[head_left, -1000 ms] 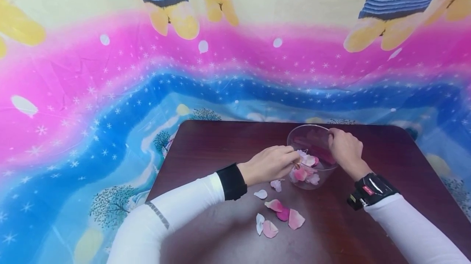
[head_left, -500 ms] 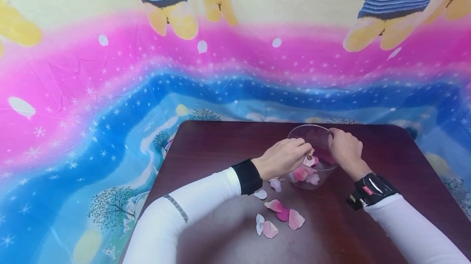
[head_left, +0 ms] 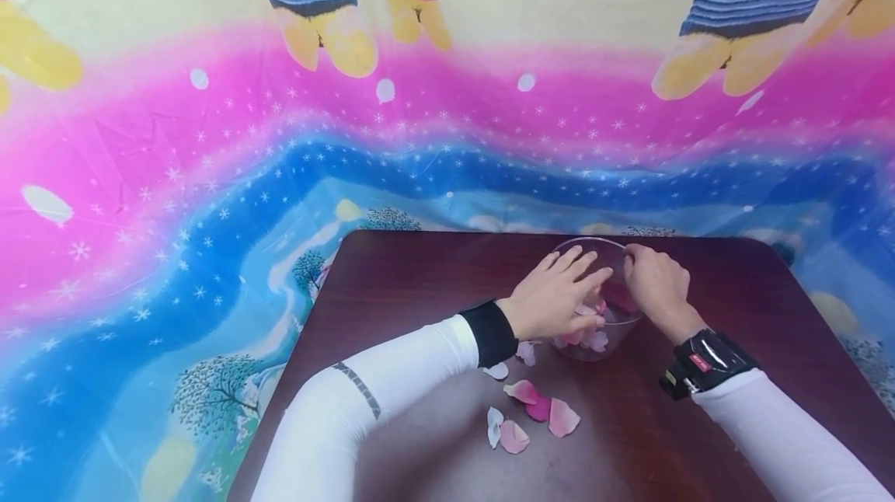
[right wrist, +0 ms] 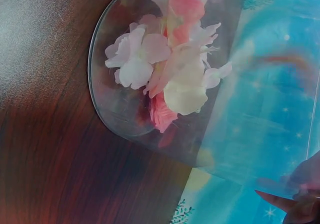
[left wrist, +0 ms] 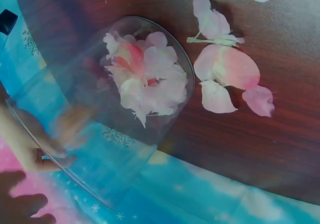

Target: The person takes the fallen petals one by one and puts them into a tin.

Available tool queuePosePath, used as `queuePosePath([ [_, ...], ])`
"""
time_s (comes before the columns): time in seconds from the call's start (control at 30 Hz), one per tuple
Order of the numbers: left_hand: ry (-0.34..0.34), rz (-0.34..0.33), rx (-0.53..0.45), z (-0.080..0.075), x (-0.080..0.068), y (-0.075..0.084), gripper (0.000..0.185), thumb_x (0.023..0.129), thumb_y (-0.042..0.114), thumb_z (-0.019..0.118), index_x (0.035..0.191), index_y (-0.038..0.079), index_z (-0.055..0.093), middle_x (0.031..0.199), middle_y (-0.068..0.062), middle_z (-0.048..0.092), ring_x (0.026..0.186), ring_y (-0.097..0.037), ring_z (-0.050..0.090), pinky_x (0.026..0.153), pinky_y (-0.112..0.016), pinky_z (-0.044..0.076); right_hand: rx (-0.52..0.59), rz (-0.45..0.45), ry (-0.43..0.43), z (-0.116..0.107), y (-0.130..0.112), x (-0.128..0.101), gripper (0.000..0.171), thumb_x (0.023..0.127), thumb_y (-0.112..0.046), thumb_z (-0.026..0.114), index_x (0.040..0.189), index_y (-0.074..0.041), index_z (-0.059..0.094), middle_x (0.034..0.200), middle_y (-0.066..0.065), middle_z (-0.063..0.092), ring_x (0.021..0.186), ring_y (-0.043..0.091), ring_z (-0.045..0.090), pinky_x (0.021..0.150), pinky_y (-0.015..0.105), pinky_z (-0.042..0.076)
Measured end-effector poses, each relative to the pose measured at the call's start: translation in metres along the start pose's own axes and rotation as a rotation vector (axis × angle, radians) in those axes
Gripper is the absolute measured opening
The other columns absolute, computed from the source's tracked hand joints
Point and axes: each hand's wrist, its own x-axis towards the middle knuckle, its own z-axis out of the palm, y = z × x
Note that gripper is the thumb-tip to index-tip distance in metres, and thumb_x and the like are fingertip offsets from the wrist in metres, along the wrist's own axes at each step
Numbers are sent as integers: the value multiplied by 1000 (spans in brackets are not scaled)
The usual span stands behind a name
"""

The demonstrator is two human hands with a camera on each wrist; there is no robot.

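A clear round bowl point(head_left: 610, 343) stands near the back of the table, with pink and white flower petals point(right wrist: 185, 79) heaped at its bottom. My right hand point(head_left: 657, 284) grips the bowl's rim on the right side, thumb and fingers on either side of the wall. Over the bowl's left part, my left hand point(head_left: 555, 296) is spread with fingers extended and nothing in them. It hides part of the petals in the head view. In the left wrist view, fingertips of the left hand point(left wrist: 22, 201) show beside the rim.
Several loose petals lie on the dark red-brown table point(head_left: 419, 284) in front of the bowl, among them a magenta petal point(head_left: 538, 409), a pink petal point(head_left: 563, 418) and a white petal point(head_left: 494, 426). A patterned cloth point(head_left: 447, 137) hangs behind the table.
My left hand has moved right over the bowl and its pinching fingers have spread, letting go of the petals they held. The right hand stays on the rim.
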Motion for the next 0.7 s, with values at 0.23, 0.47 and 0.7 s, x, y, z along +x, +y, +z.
queuePosePath([
  [0.23, -144, -15, -28, 5, -8, 2, 80, 94, 78, 33, 162, 42, 9, 173, 2, 9, 161, -22, 5, 130, -45, 10, -3, -7, -7, 0, -2, 2, 32, 100, -17, 49, 124, -2, 65, 93, 29, 70, 69, 41, 64, 48, 47, 42],
  [0.47, -146, -9, -53, 7, -13, 2, 81, 94, 78, 34, 162, 42, 7, 173, 1, 7, 161, -22, 3, 130, -46, 10, -4, -12, 4, 1, -1, 2, 32, 100, -17, 49, 122, -3, 66, 92, 28, 70, 69, 42, 64, 47, 47, 42],
  [0.7, -134, -21, -58, 9, -15, 1, 83, 92, 81, 34, 161, 43, 10, 173, 1, 8, 161, -22, 3, 130, -45, 11, -2, -11, 24, 2, 1, 1, 31, 99, -17, 49, 120, -4, 67, 94, 28, 71, 75, 46, 65, 49, 50, 42],
])
